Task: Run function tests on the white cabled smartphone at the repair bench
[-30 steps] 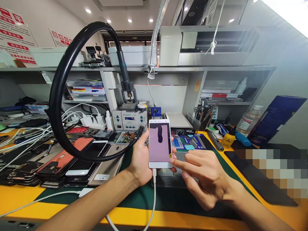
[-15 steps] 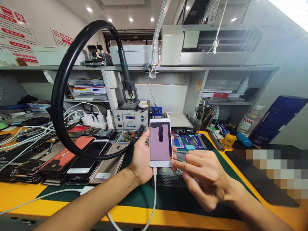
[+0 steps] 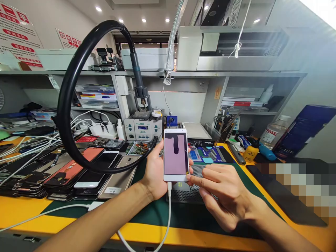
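A white smartphone (image 3: 176, 154) stands nearly upright in my left hand (image 3: 154, 171), its fingers wrapped round the back and sides. The lit screen is pinkish, with a dark blot at the top and a dark strip along the right edge. From the phone's bottom edge a white charging cable (image 3: 169, 206) runs down and loops left. My right hand (image 3: 223, 189) holds nothing; its index finger reaches to the phone's lower right corner, and its thumb is apart from the curled other fingers. A perforated grey metal box (image 3: 197, 189) is partly hidden behind both hands.
A thick black hose (image 3: 61, 101) arches from a hot air station (image 3: 143, 128) on the left. Stacked phones and parts (image 3: 91, 175) cover the left bench. At right are a yellow bottle (image 3: 250, 153), a clear bottle (image 3: 275, 133) and a dark mat (image 3: 283, 196).
The whole view has shifted very slightly. Both hands and the phone keep the same pose, and the screen looks the same.
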Tool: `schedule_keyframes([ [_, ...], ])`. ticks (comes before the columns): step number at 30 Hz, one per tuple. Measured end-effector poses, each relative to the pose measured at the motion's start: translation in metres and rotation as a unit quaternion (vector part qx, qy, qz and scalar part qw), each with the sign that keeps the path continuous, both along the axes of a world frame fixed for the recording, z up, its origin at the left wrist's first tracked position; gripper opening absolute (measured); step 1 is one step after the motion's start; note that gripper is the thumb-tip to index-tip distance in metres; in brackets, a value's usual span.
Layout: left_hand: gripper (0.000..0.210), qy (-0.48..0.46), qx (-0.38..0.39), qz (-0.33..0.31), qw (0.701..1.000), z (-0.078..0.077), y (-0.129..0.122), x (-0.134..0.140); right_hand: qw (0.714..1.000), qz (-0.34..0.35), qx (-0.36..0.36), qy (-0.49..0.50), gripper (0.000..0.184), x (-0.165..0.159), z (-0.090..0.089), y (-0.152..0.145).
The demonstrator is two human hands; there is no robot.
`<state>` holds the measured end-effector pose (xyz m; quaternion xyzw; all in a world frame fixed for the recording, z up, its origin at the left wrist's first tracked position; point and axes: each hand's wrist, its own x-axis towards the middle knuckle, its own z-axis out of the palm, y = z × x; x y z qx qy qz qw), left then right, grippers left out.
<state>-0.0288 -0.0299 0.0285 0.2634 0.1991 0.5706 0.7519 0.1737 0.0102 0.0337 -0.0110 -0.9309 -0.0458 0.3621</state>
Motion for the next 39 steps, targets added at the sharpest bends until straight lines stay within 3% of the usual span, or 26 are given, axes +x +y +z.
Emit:
schedule_keyframes([
  [13,0.072,0.035,-0.025,0.029,0.999,0.0067,-0.0022,0.0023,1.000,-0.004,0.013,0.006,0.030,-0.0033,-0.0031,-0.0022],
  [39,0.077,0.050,-0.021,0.045,0.997,0.0047,-0.0016,0.0030,1.000,-0.006,0.012,0.002,0.030,-0.0054,-0.0054,-0.0022],
])
